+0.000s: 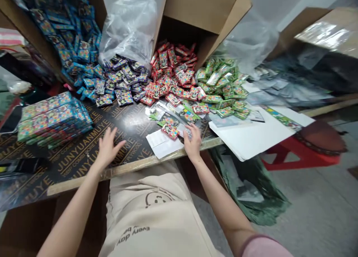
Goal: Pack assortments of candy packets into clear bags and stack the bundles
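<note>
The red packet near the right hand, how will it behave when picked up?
The red packet by the right hand is probably light and floppy, like a thin sachet. Its glossy face may slide easily on the white paper. Being flat, it is unlikely to roll.

The person wears a beige cloth apron [151, 219] down the front of the body, soft and creased into loose folds near its upper edge. A dark line-drawn smiley face [158, 197] is printed on it, partly hidden by a fold. Lower down, dark lettering [132, 236] appears upside down to the head camera, with "Every day" legible. A pink sleeve [263, 247] covers the top of the right arm and ends in a narrow maroon edge [248, 237]. Below it, the right forearm [223, 208] and right hand [192, 143] are bare. The left forearm [72, 216] and left hand [109, 149] are bare too.
</note>
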